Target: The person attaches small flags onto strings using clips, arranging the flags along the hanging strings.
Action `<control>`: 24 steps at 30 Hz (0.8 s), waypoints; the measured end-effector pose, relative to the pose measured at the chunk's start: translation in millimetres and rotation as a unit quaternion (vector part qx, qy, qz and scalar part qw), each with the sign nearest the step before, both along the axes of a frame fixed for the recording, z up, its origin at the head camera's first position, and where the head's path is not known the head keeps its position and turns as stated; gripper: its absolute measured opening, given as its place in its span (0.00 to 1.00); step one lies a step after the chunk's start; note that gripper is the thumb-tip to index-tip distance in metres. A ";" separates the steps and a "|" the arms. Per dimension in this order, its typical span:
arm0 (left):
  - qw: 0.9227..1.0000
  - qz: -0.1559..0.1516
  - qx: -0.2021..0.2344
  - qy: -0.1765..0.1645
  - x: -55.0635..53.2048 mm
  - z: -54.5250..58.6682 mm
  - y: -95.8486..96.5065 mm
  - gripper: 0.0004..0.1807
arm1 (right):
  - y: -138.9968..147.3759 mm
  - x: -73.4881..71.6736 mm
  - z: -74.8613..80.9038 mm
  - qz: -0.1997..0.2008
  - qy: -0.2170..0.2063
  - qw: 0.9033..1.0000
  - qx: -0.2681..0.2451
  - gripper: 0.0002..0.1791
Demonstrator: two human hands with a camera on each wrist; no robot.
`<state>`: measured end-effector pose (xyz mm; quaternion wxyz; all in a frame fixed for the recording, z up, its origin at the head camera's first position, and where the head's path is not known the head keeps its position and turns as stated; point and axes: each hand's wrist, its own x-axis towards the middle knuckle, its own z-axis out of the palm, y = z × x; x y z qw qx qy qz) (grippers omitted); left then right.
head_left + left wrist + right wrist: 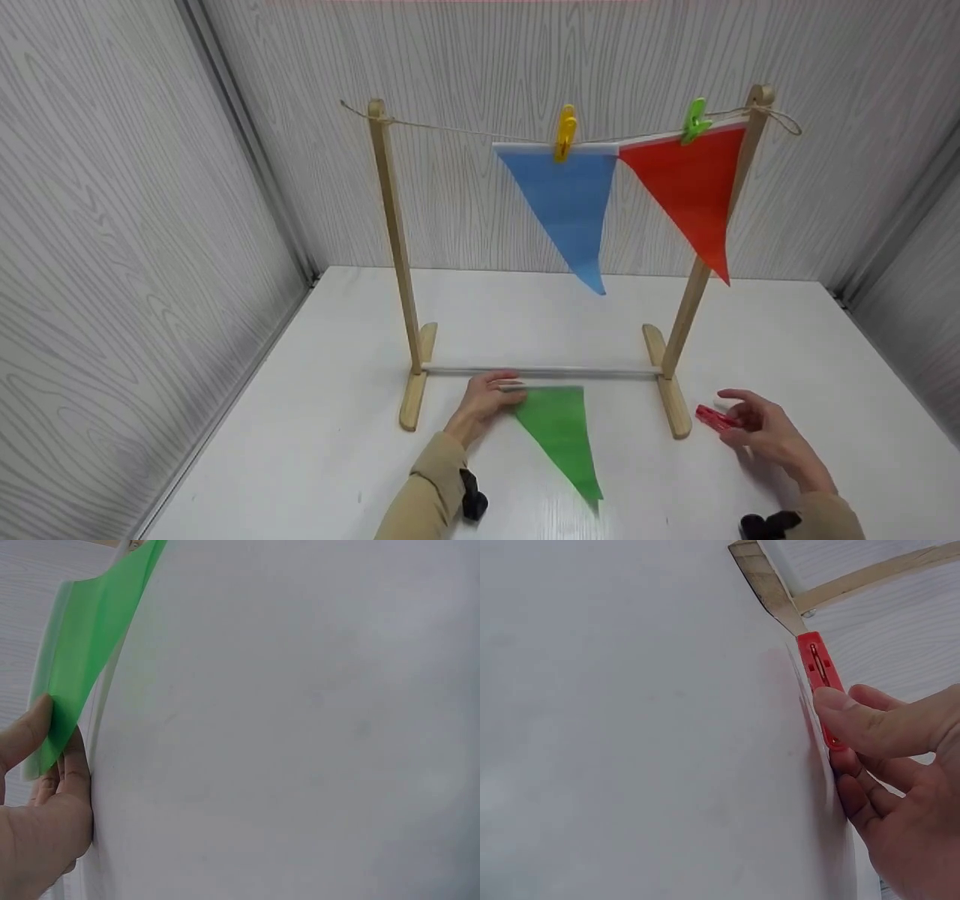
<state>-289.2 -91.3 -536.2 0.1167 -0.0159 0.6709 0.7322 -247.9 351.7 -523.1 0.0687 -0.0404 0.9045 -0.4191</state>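
My left hand [484, 401] pinches the white-edged top left corner of a green triangular pennant [559, 435], thumb on one face and fingers behind, as the left wrist view shows. The pennant's tip points toward me. Off to the right, my right hand [765, 435] holds a red clothespin [819, 664] between thumb and fingers, just above the table. Behind the hands, a blue pennant [566, 195] hangs from a string [457, 130] under a yellow clothespin [565, 133]. Beside it hangs a red pennant [694, 184] under a green clothespin [695, 121].
Two wooden posts [395, 225] on flat wooden feet [675, 409] carry the string, tied near their tops. A white rod [585, 371] joins the posts low down. The white table [322, 450] is bounded by wood-grain panels [127, 262] at the back and sides.
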 end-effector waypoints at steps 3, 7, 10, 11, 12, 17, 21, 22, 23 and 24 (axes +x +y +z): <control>1.000 0.004 0.010 -0.002 0.8 0.7 0.2 0.26 | -0.6 -0.7 0.8 -0.007 0.020 1.000 0.006 0.35; 1.000 0.014 0.008 0.006 2.7 2.0 0.4 0.26 | -0.9 0.2 0.6 -0.025 0.034 0.999 -0.002 0.34; 1.000 0.022 -0.008 0.013 3.6 2.9 0.7 0.25 | -2.9 1.1 0.2 -0.043 0.056 0.997 -0.025 0.34; 0.999 0.026 -0.013 0.014 3.9 3.4 0.7 0.24 | -4.0 1.2 0.1 -0.049 0.068 0.996 -0.034 0.33; 0.999 0.029 -0.016 0.014 4.3 3.9 0.6 0.24 | -5.3 1.3 0.0 -0.054 0.083 0.994 -0.043 0.32; 0.999 0.047 -0.019 0.019 4.6 4.7 -1.3 0.22 | -11.2 0.2 1.3 -0.077 0.133 0.983 -0.101 0.28; 0.998 0.059 -0.011 0.016 5.4 8.8 -4.6 0.20 | -15.6 -0.7 4.6 -0.099 0.133 0.973 -0.162 0.25; 0.998 0.061 -0.004 0.014 5.7 10.6 -5.4 0.20 | -16.4 -1.0 5.6 -0.102 0.129 0.970 -0.181 0.24; 0.998 0.063 0.007 0.011 6.0 12.5 -6.0 0.20 | -17.5 -1.2 6.7 -0.105 0.125 0.966 -0.202 0.24; 0.998 0.064 0.019 0.010 5.9 14.1 -6.7 0.20 | -18.4 -1.4 7.8 -0.107 0.120 0.960 -0.229 0.23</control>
